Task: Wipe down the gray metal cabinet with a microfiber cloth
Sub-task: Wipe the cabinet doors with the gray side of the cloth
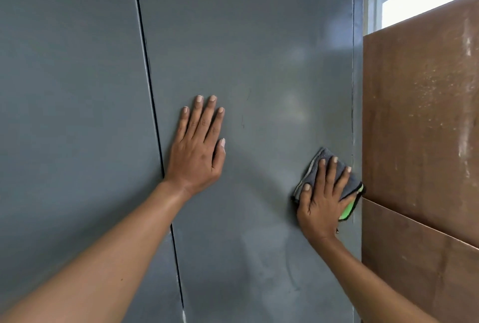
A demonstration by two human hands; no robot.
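Wiping step under way: right hand (322, 198) pressed folded microfiber cloth (337, 180) flat-fingered at right door (259, 63) outer edge. Left hand (198, 146) splayed flat beside centre seam (153, 105). Next probably needs stroke toward seam.

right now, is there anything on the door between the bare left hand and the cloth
No. In the head view, only bare gray door panel lies between the left hand, flat on the door, and the microfiber cloth under the right hand.
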